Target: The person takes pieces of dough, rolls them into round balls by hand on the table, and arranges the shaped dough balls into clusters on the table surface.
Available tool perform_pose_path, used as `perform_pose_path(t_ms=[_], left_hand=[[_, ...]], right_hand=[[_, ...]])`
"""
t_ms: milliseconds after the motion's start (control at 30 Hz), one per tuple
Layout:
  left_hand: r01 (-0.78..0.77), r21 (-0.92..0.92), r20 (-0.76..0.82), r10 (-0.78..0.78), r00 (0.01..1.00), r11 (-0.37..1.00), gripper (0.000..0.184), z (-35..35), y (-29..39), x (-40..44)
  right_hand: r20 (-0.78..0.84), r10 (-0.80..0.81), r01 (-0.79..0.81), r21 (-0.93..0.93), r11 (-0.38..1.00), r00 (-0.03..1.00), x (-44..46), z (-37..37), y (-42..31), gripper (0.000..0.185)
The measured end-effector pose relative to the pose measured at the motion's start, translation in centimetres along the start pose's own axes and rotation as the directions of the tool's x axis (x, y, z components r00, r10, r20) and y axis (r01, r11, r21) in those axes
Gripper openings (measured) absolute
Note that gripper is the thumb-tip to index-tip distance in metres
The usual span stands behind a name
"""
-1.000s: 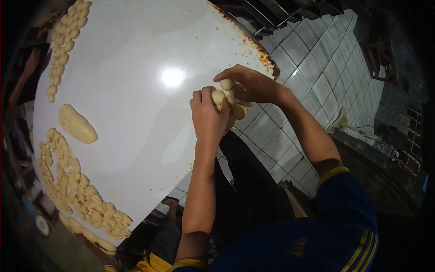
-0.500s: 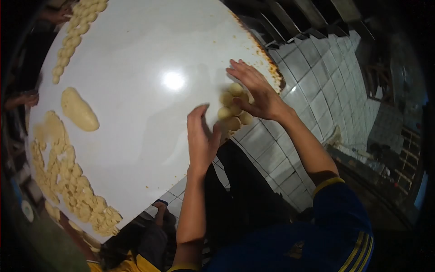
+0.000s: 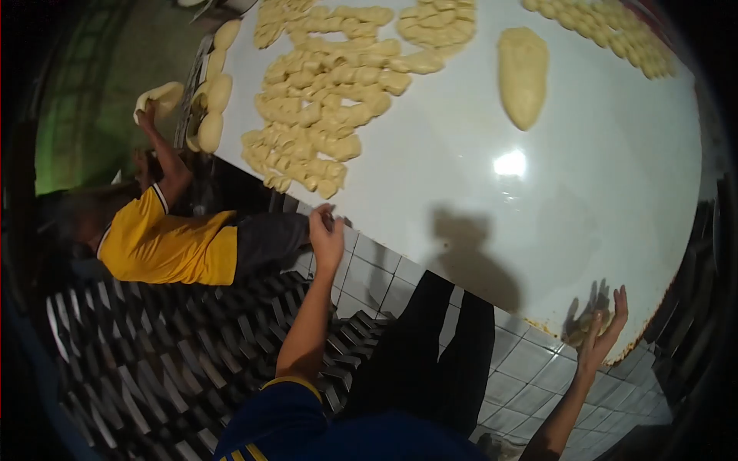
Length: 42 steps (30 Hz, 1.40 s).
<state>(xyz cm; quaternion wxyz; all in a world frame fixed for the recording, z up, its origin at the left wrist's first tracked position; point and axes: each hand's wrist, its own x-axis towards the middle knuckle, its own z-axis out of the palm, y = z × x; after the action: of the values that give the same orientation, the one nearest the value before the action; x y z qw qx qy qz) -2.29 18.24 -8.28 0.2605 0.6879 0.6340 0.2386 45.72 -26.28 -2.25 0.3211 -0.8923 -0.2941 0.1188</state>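
At the centre left, the left hand (image 3: 328,240), fingers loosely bent, is near cut dough pieces (image 3: 327,92) spread over the upper left of the white table (image 3: 415,184). The right hand (image 3: 607,330) spreads at the lower right, while a smooth dough lump (image 3: 523,77) lies upper right and a person in yellow (image 3: 177,242) works at the left.

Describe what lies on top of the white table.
Cut dough pieces, a long smooth dough lump and rows of dough balls. Some dough shows behind the right hand; what it covers is hidden.
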Motion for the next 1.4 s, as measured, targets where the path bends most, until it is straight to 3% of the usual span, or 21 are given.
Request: perform_pose_path(t_ms=[33, 100, 333, 500, 567, 600, 667, 733, 800, 833, 867, 900, 967, 1033, 1067, 1133, 1200, 1233, 1267, 1333, 1400], left_hand=[[0.006, 0.001, -0.008, -0.006, 1.0, 1.0, 0.042, -0.7, -0.5, 1.7], [0.444, -0.348, 0.014, -0.469, 0.883, 0.826, 0.042, -1.9, -0.8, 5.3], [0.615, -0.363, -0.009, -0.663, 0.749, 0.7, 0.053, 0.2, -5.6, 12.7], [0.596, -0.401, 0.136, -0.599, 0.789, 0.695, 0.037, -0.5, -5.2, 11.9], [0.501, -0.711, 0.218, -0.523, 0.824, 0.493, 0.025, -0.6, -5.2, 10.8], [0.504, -0.711, 0.221, -0.524, 0.822, 0.49, 0.025, -0.7, -4.0, 10.3], [0.35, -0.932, 0.231, -0.586, 0.777, 0.097, 0.018, -0.7, -1.4, 8.9], [0.42, -0.907, 0.34, -0.563, 0.753, 0.013, 0.02, -1.2, -1.1, 6.8], [0.547, -0.825, 0.564, -0.272, 0.78, -0.14, 0.021, -0.8, -0.7, 4.0], [0.622, -0.77, 0.634, -0.276, 0.722, -0.143, 0.019, -0.3, -0.2, 2.3], [0.689, -0.71, 0.697, -0.278, 0.661, -0.144, 0.019, 0.2, 0.8, 0.8], [0.647, -0.679, 0.641, -0.148, 0.753, 0.347, 0.016, 0.9, 2.3, -0.9], [0.404, -0.524, 0.626, 0.018, 0.78, 0.75, 0.014, 1.9, 5.3, -3.1], [0.628, -0.496, 0.755, -0.059, 0.653, 0.6, 0.019, 2.2, 7.5, -4.0], [0.625, -0.498, 0.754, -0.057, 0.655, 0.601, 0.019, 1.3, 8.4, -3.4], [0.454, -0.361, 0.701, -0.084, 0.708, 0.815, 0.039, -0.5, 8.8, -1.7], [0.149, -0.072, 0.435, -0.103, 0.895, 0.986, 0.055, -1.0, 7.9, 0.7], [-0.08, 0.153, 0.186, 0.051, 0.981, 0.985, 0.058, -0.8, 6.4, 2.5], [-0.235, 0.413, -0.03, 0.271, 0.962, 0.88, 0.062, -0.3, 4.5, 4.2], [-0.193, 0.407, -0.097, 0.253, 0.963, 0.893, 0.059, 0.6, 2.0, 6.3], [-0.143, 0.299, -0.062, 0.169, 0.984, 0.943, 0.052, 1.3, 0.0, 7.0]], right_hand=[[0.049, -0.006, 0.005, 0.03, 1.0, 0.999, 0.2, 1.4, -0.8, 0.056], [0.138, -0.051, 0.043, 0.06, 0.997, 0.989, 1.9, 4.3, -5.2, 0.049], [0.318, -0.286, 0.212, 0.247, 0.946, 0.904, 5.2, 14.5, -20.0, 0.035], [0.436, -0.366, 0.111, 0.507, 0.854, 0.822, 5.7, 19.5, -27.8, 0.033], [0.462, -0.391, 0.104, 0.533, 0.84, 0.796, 5.7, 21.0, -29.9, 0.033], [0.485, -0.419, 0.093, 0.562, 0.822, 0.768, 5.6, 21.7, -30.8, 0.034], [0.504, -0.417, 0.052, 0.59, 0.806, 0.756, 5.3, 22.9, -32.2, 0.033], [0.587, -0.378, -0.043, 0.577, 0.815, 0.716, 5.1, 24.0, -33.1, 0.032], [0.612, -0.376, -0.044, 0.559, 0.828, 0.696, 4.4, 26.2, -32.5, 0.038], [0.714, -0.276, -0.249, 0.537, 0.806, 0.644, 4.2, 27.0, -32.9, 0.041], [0.803, -0.188, -0.442, 0.488, 0.753, 0.566, 4.0, 27.7, -32.9, 0.045], [0.834, -0.189, -0.539, 0.49, 0.685, 0.518, 3.6, 28.8, -32.2, 0.047], [0.872, -0.163, -0.624, 0.45, 0.639, 0.462, 3.0, 28.5, -31.8, 0.045], [0.904, -0.151, -0.699, 0.407, 0.587, 0.399, 2.3, 27.6, -31.8, 0.042], [0.911, -0.083, -0.788, 0.392, 0.475, 0.403, 2.2, 26.7, -31.9, 0.04], [0.917, -0.009, -0.859, 0.376, 0.346, 0.398, 1.3, 25.6, -30.2, 0.038], [0.862, 0.114, -0.787, 0.386, 0.482, 0.493, 0.2, 25.5, -26.2, 0.033], [0.795, 0.118, -0.691, 0.431, 0.58, 0.596, -0.2, 24.5, -25.2, 0.032], [0.792, 0.121, -0.693, 0.435, 0.575, 0.598, -0.5, 23.3, -24.8, 0.032], [0.498, 0.101, -0.34, 0.417, 0.843, 0.861, -1.1, 20.8, -24.3, 0.031], [0.441, 0.118, -0.286, 0.336, 0.897, 0.89, -2.5, 19.1, -20.6, 0.032]])
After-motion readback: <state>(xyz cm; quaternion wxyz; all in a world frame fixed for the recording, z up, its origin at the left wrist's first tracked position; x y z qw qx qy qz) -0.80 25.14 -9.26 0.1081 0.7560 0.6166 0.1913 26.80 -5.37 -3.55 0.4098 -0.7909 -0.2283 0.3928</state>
